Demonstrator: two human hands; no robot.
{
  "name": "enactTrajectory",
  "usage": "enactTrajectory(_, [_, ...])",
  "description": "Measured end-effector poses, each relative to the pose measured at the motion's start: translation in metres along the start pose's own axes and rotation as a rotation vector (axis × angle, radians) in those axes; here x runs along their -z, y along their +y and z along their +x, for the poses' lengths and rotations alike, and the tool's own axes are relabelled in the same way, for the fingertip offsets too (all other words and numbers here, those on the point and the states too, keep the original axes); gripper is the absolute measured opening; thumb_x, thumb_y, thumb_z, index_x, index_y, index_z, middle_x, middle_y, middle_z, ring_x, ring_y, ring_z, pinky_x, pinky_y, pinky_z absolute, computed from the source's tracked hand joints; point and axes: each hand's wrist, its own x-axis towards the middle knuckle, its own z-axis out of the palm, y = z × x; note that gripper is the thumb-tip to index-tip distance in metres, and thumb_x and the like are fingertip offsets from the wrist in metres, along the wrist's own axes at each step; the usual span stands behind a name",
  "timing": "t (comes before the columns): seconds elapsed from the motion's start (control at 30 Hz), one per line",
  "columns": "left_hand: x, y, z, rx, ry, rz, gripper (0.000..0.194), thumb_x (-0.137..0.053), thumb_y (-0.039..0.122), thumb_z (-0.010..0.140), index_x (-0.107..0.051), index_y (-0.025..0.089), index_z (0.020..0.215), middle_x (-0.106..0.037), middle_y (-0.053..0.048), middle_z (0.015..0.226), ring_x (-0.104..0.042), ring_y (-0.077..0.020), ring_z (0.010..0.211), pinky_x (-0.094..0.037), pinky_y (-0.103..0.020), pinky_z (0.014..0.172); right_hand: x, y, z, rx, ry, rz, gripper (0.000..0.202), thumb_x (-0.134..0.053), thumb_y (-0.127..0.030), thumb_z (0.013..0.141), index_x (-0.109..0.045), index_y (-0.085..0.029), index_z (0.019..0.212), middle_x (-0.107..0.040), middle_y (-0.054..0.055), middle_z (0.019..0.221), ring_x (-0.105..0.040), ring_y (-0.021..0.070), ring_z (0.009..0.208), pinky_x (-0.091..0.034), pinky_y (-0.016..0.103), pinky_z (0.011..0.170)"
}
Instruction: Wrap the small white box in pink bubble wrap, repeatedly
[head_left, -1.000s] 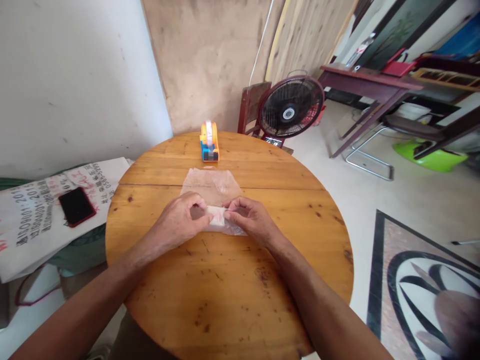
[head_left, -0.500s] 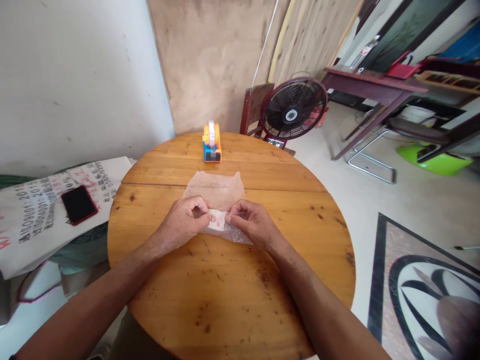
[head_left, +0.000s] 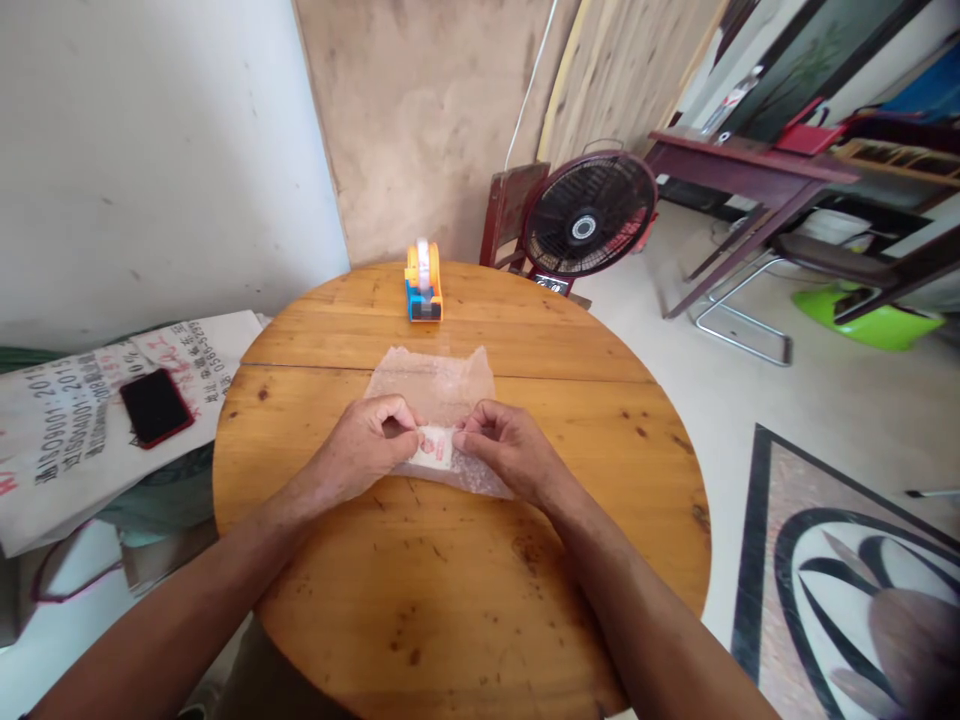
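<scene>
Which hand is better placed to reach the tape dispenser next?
Probably the left hand, slightly: it sits closer in line with the tape dispenser, while the right hand lies farther aside. Both pinch the white packet, though.

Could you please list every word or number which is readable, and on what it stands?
"ISO9001", probably: white sack.
"2015", probably: white sack.
"0566-5299", probably: white sack.
Other characters on the sack: too blurred.
Red print on white packet: too small to read.
Label on bottle: too small to read.
</scene>
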Motion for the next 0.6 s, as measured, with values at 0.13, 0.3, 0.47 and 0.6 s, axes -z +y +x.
enactTrajectory(0.13, [0.0000, 0.0012, -0.0014, -0.007, 0.011, 0.017, 0.014, -0.061, 0.031, 0.072, -0.059, 0.019, 0.066, -0.073, -0.004, 0.085, -0.061, -0.0151, 0.069, -0.046, -0.026, 0.060, -0.0006, -0.0006, -0.0006, 0.038, 0.007, -0.043, 0.022, -0.067, -0.033, 0.071, -0.051, -0.021, 0.063, -0.065, 0.003, 0.074, -0.050, 0.0129, 0.061, -0.039, 0.024, 0.053])
enactTrajectory(0.3, [-0.0004, 0.0011, -0.0054, -0.026, 0.011, -0.029, 0.011, -0.061, 0.026, 0.073, -0.059, 0.019, 0.065, -0.073, -0.003, 0.087, -0.063, -0.0154, 0.075, -0.046, -0.026, 0.064, -0.0020, -0.0057, -0.0030, 0.038, -0.047, 0.004, 0.022, -0.067, -0.033, 0.072, -0.051, -0.020, 0.064, -0.066, 0.004, 0.079, -0.053, 0.0132, 0.064, -0.041, 0.025, 0.056])
enactTrajectory(0.47, [-0.0005, 0.0019, -0.0061, -0.023, 0.012, -0.056, 0.009, -0.058, 0.023, 0.072, -0.056, 0.018, 0.064, -0.072, -0.003, 0.087, -0.061, -0.0142, 0.072, -0.044, -0.025, 0.061, -0.0038, -0.0064, -0.0046, 0.021, -0.031, -0.002, 0.022, -0.067, -0.035, 0.073, -0.052, -0.019, 0.066, -0.062, 0.003, 0.075, -0.051, 0.0132, 0.063, -0.041, 0.025, 0.056])
enactTrajectory(0.6, [-0.0007, 0.0004, -0.0043, -0.019, 0.016, -0.023, 0.009, -0.057, 0.021, 0.072, -0.054, 0.018, 0.064, -0.070, -0.003, 0.085, -0.059, -0.0139, 0.071, -0.042, -0.025, 0.061, -0.0056, -0.0050, -0.0038, 0.006, -0.005, -0.047, 0.020, -0.065, -0.033, 0.072, -0.051, -0.020, 0.066, -0.058, 0.001, 0.070, -0.047, 0.0124, 0.061, -0.036, 0.024, 0.053])
